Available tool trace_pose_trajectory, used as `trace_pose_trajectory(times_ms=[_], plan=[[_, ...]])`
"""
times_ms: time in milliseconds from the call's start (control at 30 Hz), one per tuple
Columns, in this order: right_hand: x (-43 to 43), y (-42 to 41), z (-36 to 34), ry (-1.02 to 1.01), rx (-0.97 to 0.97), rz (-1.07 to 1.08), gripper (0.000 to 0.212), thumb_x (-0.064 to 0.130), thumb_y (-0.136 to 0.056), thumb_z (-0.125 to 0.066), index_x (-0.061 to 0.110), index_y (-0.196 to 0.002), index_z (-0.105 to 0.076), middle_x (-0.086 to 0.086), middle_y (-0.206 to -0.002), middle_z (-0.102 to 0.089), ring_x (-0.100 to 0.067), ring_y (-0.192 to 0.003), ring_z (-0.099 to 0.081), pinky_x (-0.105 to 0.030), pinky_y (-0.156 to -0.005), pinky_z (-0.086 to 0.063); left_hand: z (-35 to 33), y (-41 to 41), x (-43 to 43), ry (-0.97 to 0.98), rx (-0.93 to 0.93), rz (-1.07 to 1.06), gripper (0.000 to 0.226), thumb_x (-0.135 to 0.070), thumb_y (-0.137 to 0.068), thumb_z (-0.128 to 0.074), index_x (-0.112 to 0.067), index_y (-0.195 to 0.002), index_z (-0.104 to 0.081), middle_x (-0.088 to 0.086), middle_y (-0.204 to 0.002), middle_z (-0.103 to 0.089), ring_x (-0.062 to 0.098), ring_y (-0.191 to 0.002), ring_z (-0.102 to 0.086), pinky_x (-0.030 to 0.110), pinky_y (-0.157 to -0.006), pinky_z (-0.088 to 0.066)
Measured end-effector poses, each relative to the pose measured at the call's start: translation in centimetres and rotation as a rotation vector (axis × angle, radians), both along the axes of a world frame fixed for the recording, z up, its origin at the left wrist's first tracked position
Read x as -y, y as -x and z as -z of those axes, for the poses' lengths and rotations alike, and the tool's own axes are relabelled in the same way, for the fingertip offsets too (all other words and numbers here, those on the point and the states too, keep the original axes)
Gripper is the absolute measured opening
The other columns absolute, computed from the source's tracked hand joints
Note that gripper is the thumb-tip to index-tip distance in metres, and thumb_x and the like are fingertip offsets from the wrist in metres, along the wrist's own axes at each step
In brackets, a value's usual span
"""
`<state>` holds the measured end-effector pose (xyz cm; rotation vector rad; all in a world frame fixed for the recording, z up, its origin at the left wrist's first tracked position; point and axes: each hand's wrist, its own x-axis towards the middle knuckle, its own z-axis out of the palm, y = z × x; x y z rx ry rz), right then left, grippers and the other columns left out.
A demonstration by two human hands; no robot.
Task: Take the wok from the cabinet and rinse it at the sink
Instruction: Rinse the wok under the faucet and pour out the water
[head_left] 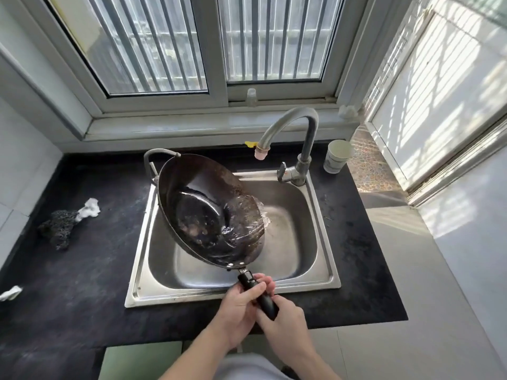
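A large black wok (203, 209) is held tilted to the right over the steel sink (323, 272). Water spills over its lower right rim into the basin. A metal loop handle sits on the wok's far rim. Its long black handle (260, 296) points toward me. My left hand (241, 305) is wrapped around the upper part of that handle. My right hand (288, 319) grips the handle's near end just below. The curved faucet (299, 133) stands at the sink's back right, and its spout shows no stream of water.
A paper cup (337, 156) stands on the dark counter right of the faucet. A dark scouring pad with a white rag (65, 223) lies on the counter to the left. A scrap of white paper (10, 293) lies at the far left edge. Windows rise behind the sink.
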<state>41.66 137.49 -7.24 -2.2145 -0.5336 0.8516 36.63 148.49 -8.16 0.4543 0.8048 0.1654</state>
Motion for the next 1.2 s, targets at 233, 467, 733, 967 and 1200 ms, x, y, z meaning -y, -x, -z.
trace_pose_trajectory(times_ms=[233, 467, 733, 967, 1200], plan=[[0.5, -0.2, 0.3, -0.076, -0.068, 0.013, 0.022, 0.038, -0.081, -0.074, 0.030, -0.067, -0.059, 0.007, -0.058, -0.061, 0.003, -0.058, -0.056, -0.013, -0.056, -0.041, 0.1, 0.2, 0.8, -0.102, -0.017, -0.016, 0.019, 0.001, -0.082, -0.061, 0.000, -0.100, -0.053, 0.017, -0.084, -0.062, 0.024, -0.081, -0.063, 0.032, -0.079, -0.055], [1.0, 0.1, 0.8, -0.113, -0.059, 0.017, 0.030, 0.036, -0.082, -0.075, 0.034, -0.061, -0.054, 0.025, -0.055, -0.062, 0.001, -0.056, -0.056, -0.013, -0.052, -0.039, -0.3, 0.9, 1.3, -0.217, -0.092, 0.044, 0.007, 0.002, -0.092, -0.057, -0.001, -0.098, -0.057, 0.016, -0.085, -0.063, 0.024, -0.081, -0.063, 0.037, -0.085, -0.053], [1.0, 1.0, 0.4, -0.185, -0.129, 0.045, 0.020, 0.026, -0.085, -0.074, 0.021, -0.069, -0.063, 0.006, -0.046, -0.058, -0.004, -0.037, -0.050, -0.013, -0.044, -0.038, 0.0, 1.5, 1.3, -0.264, -0.187, 0.031, 0.014, 0.002, -0.088, -0.064, -0.002, -0.100, -0.059, 0.013, -0.079, -0.069, 0.023, -0.080, -0.065, 0.040, -0.087, -0.054], [0.8, 1.9, 0.5, -0.197, -0.189, 0.074, 0.021, 0.024, -0.087, -0.072, 0.025, -0.069, -0.061, 0.005, -0.047, -0.059, -0.006, -0.035, -0.052, -0.016, -0.041, -0.041, 0.2, 2.3, 1.0, -0.280, -0.226, 0.053, 0.017, -0.001, -0.087, -0.067, -0.001, -0.104, -0.061, 0.011, -0.079, -0.071, 0.024, -0.083, -0.067, 0.042, -0.089, -0.055], [0.6, 2.6, 0.9, -0.232, -0.247, 0.078, 0.021, 0.022, -0.091, -0.069, 0.009, -0.075, -0.066, 0.007, -0.046, -0.056, -0.005, -0.035, -0.049, -0.017, -0.040, -0.038, 0.8, 3.1, 0.5, -0.327, -0.250, 0.105, 0.010, -0.002, -0.088, -0.068, -0.003, -0.096, -0.062, 0.013, -0.081, -0.069, 0.022, -0.079, -0.068, 0.042, -0.083, -0.056]])
